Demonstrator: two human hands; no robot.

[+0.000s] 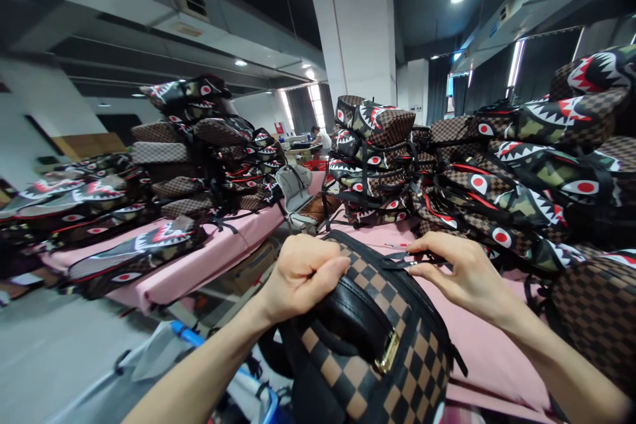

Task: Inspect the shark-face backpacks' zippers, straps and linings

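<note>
A brown-and-black checkered backpack [370, 281] lies tilted in front of me on the pink-covered table. My left hand [308, 277] is closed at the far end of its black padded carry handle [365, 308], gripping the bag there. A gold metal fitting [388, 352] shows at the handle's near end. My right hand [460, 271] pinches a thin black zipper pull [397, 265] between thumb and fingers, at the zipper along the bag's right edge. The exact grip is partly hidden. A slim red-and-silver item [396, 245] shows just beyond the right fingertips.
Stacked shark-print backpacks [372, 159] stand behind, with more piles at the right [527, 179] and left [193, 139]. A grey chair [295, 189] stands between pink tables [238, 245]. Grey-and-blue fabric [163, 358] hangs low left. A person [320, 138] sits far back, near a pillar [355, 26].
</note>
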